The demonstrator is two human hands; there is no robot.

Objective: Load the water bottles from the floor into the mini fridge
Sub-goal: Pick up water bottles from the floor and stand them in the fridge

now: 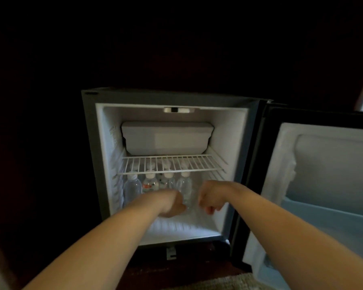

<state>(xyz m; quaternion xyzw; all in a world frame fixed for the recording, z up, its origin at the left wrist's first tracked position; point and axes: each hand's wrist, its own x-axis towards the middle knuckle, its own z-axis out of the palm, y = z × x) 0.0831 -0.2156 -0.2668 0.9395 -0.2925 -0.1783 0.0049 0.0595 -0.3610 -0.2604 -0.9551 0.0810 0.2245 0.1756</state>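
The mini fridge (92, 143) stands open and lit in a dark room. Several clear water bottles (132, 186) with white caps stand upright in a row on its bottom level, under the wire shelf (172, 164). My left hand (172, 204) reaches inside and touches the base of the rightmost bottle (186, 191); whether it grips it I cannot tell. My right hand (211, 197) is inside too, just right of that bottle, fingers curled with nothing visible in them.
The fridge door (327, 174) hangs open to the right, with a door shelf (323, 212) low on its inner side. A white freezer box (168, 137) fills the top of the fridge. A strip of carpet (224, 283) shows at the bottom.
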